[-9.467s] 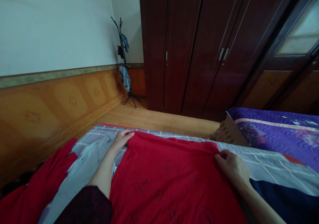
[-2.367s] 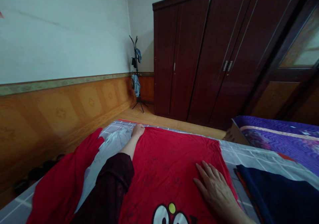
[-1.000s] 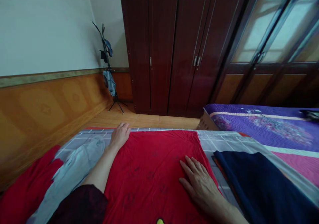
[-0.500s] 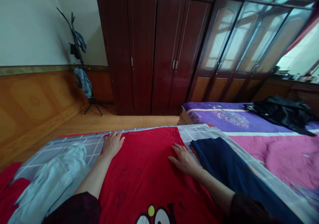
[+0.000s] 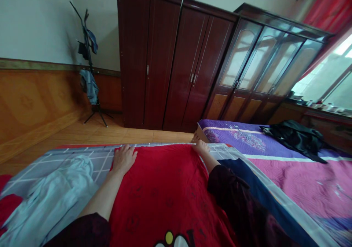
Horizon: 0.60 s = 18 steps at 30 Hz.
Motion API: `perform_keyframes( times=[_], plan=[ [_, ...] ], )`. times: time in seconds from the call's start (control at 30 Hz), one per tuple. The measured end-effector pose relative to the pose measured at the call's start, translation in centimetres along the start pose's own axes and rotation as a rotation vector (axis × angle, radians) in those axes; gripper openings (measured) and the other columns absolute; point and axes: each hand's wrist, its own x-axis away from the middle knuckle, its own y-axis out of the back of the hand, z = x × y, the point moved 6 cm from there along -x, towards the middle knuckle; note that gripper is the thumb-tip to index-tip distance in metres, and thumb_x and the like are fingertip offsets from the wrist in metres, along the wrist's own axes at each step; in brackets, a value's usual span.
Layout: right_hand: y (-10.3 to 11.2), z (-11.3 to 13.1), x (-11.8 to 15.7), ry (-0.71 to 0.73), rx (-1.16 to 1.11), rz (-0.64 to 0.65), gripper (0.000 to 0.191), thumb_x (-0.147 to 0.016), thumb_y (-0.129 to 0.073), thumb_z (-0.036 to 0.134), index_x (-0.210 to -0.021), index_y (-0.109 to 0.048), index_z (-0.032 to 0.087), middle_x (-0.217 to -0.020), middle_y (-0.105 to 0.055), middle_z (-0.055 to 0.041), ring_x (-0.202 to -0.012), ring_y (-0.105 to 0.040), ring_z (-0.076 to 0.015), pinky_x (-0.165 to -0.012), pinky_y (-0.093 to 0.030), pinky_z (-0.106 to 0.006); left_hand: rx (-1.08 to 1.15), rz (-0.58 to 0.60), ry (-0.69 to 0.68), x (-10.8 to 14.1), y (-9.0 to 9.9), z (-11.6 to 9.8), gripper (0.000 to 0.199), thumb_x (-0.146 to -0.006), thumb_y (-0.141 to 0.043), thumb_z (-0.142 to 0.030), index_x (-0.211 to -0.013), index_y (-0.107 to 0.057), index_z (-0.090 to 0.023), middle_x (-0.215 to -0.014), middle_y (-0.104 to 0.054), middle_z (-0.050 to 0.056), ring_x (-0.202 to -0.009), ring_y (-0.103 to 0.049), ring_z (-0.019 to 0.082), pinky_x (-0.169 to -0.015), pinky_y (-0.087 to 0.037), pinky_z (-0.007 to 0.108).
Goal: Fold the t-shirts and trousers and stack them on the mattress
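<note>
A red garment with a cartoon print [image 5: 162, 184] lies spread on the bed in front of me; its near end runs out of view. My left hand [image 5: 124, 159] rests flat on its far left corner, fingers stretched. At the far right corner, my right hand [image 5: 202, 148] has its fingers closed on the edge, the fingertips partly hidden. A pale, crumpled cloth [image 5: 63, 188] lies left of my left forearm. Dark blue folded cloth [image 5: 247, 181] lies to the right, partly covered by my right sleeve.
The grey checked bedsheet [image 5: 103, 159] ends at the far edge, with wooden floor [image 5: 132, 134] beyond. A purple and pink bed [image 5: 275, 166] adjoins on the right, bearing a black garment [image 5: 294, 139]. Dark wardrobes [image 5: 162, 63] and a coat stand [image 5: 89, 56] stand behind.
My right hand has moved forward from the garment's right side to its far right corner and closed there. My left hand stays in place. The view has tilted slightly.
</note>
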Motion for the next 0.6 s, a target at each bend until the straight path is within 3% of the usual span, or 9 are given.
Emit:
perform_keyframes(
  times=[0.3, 0.6],
  plan=[
    [-0.4, -0.1, -2.1, 0.088, 0.071, -0.103, 0.033, -0.091, -0.056, 0.035, -0.119, -0.055, 0.016, -0.118, -0.057, -0.0083, -0.099, -0.059, -0.0201, -0.083, -0.051, -0.04, 0.006, 0.01, 0.022, -0.2, -0.1, 0.0, 0.03, -0.092, -0.039, -0.031, -0.103, -0.064, -0.016, -0.103, -0.061, 0.012, -0.102, -0.054, 0.027, -0.082, -0.041, 0.039],
    [-0.2, -0.1, -0.3, 0.256, 0.146, -0.167, 0.033, -0.091, -0.056, 0.035, -0.12, -0.054, 0.017, -0.121, -0.055, -0.0085, -0.102, -0.058, -0.0209, -0.086, -0.05, -0.042, 0.034, 0.025, 0.064, -0.3, -0.9, 0.4, 0.031, -0.093, -0.04, -0.032, -0.11, -0.061, -0.018, -0.111, -0.061, 0.011, -0.107, -0.053, 0.027, -0.088, -0.039, 0.041]
  ],
)
